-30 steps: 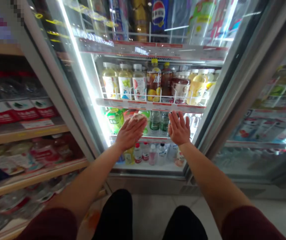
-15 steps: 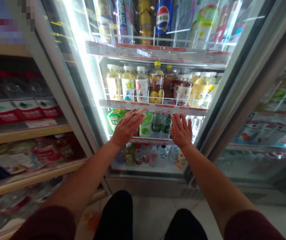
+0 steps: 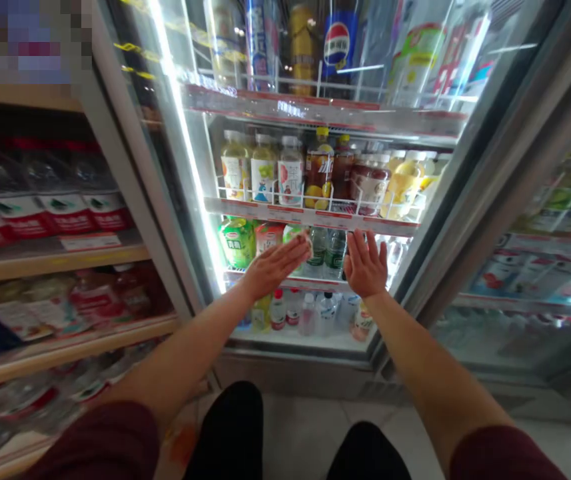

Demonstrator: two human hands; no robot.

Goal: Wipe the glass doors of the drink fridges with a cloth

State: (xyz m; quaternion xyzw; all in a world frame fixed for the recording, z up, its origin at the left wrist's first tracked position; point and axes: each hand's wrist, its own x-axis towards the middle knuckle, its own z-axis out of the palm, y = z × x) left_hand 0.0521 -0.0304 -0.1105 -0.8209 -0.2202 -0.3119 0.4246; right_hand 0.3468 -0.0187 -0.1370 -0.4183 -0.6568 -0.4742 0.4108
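Before me stands a glass door of a lit drinks cooler. Against it, at the second-lowest shelf, my left hand lies flat with its fingers together and pointing right. A small pale cloth with darker marks peeks out beyond its fingertips, pressed to the glass; most of it is hidden under the hand. To the right, my right hand rests with palm toward the glass, its fingers spread and pointing up, with nothing in them. Bottles show behind the glass between the hands.
Inside the cooler, bottled drinks fill several shelves behind wire rails. At left, an open wooden shelf carries red-labelled bottles and packs. On the right, a metal door frame borders another cooler section. My knees are close below.
My left hand has slid right along the glass with the cloth, coming closer to my right hand. The right hand stays nearly in place. The view has shifted slightly.
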